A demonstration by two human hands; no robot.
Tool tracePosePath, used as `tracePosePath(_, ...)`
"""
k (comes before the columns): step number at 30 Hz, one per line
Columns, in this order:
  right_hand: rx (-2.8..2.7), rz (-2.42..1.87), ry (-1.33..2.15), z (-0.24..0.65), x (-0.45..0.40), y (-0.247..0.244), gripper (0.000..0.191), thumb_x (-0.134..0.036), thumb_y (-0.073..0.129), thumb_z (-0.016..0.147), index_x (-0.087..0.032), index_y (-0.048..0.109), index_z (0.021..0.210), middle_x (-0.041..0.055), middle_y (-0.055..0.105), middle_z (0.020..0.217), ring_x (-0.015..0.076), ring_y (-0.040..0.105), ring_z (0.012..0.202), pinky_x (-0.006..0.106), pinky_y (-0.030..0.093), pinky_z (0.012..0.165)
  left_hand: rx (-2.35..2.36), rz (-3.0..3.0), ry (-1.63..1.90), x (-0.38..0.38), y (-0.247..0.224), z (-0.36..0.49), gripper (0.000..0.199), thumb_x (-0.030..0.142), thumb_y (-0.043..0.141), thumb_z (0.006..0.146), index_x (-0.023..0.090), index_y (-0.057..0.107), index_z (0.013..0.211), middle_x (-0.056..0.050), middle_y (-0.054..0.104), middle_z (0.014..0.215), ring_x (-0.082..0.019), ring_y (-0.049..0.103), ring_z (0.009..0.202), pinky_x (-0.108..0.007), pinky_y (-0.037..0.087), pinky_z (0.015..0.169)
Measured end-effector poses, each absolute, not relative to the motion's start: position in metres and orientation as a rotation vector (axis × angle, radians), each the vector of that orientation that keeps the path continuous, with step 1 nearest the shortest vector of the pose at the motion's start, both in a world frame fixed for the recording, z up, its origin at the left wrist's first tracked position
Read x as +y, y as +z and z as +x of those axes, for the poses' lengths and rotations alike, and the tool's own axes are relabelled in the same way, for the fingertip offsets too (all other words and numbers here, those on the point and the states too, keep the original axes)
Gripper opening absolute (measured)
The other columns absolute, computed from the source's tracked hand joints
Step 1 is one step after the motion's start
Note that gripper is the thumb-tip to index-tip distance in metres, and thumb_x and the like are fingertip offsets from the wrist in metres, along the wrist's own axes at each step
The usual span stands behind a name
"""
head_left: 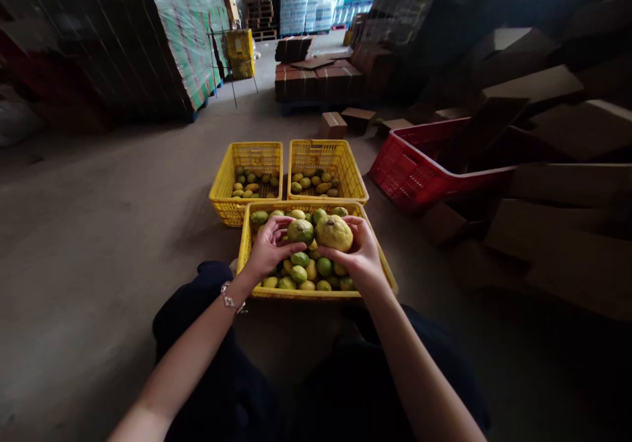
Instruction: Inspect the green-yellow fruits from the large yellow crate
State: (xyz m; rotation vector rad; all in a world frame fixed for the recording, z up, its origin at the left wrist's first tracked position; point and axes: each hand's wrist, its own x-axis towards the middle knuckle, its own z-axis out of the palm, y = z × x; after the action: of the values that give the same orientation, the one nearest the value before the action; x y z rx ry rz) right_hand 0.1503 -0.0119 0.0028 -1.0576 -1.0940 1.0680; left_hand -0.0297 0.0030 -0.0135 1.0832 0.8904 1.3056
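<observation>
Over the front yellow crate point(391, 282), my left hand point(269, 244) is closed round a roundish green fruit point(300, 232) with a yellowish top. My right hand point(364, 252) grips a larger, lumpy, pale yellow fruit point(334, 233), its dark stem end facing up. The two fruits are held side by side, nearly touching. Beneath them the front crate is full of green and yellow fruits point(299, 273); they look like guavas or citrus, but I cannot tell which.
Behind stand a left yellow crate point(215, 195) and a right yellow crate point(363, 188), each with several fruits on its bottom. A red crate point(415, 172) holding cardboard is at right, beside piled cardboard boxes point(557, 231). Stacked cartons point(318, 83) and a wrapped pallet point(190, 33) stand farther back.
</observation>
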Motion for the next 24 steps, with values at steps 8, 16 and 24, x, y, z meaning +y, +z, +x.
tracePosePath(8, -1.07, -1.08, 1.095, 0.151, -0.011, -0.002, 0.063, -0.027, 0.093, 0.042, -0.026, 0.056, 0.093, -0.003, 0.065, 0.09, 0.0214, 0.064, 0.088, 0.034, 0.054, 0.079, 0.921, 1.012, 1.232, 0.007, -0.01, -0.035, 0.057, 0.02, 0.095, 0.044, 0.018, 0.072, 0.096, -0.007, 0.075, 0.099, -0.022, 0.069, 0.097, -0.036, 0.054, 0.093)
tracePosePath(16, -0.991, -1.06, 1.156, 0.149, -0.011, -0.004, 0.061, -0.023, 0.092, 0.043, -0.026, 0.057, 0.093, -0.0037, 0.066, 0.089, 0.0199, 0.064, 0.086, 0.033, 0.053, 0.078, 0.925, 0.872, 1.27, 0.002, -0.002, -0.032, 0.058, 0.011, 0.094, 0.039, 0.017, 0.076, 0.093, -0.006, 0.076, 0.095, -0.02, 0.07, 0.091, -0.029, 0.055, 0.084)
tracePosePath(24, -0.848, -1.06, 1.24, 0.141, -0.016, 0.0, 0.052, -0.028, 0.091, 0.049, -0.025, 0.058, 0.089, -0.0046, 0.067, 0.084, 0.0157, 0.061, 0.076, 0.028, 0.051, 0.07, 0.894, 0.716, 1.354, 0.0, -0.006, -0.026, 0.04, 0.02, 0.091, 0.056, 0.017, 0.075, 0.092, -0.004, 0.076, 0.092, -0.014, 0.068, 0.087, -0.022, 0.052, 0.081)
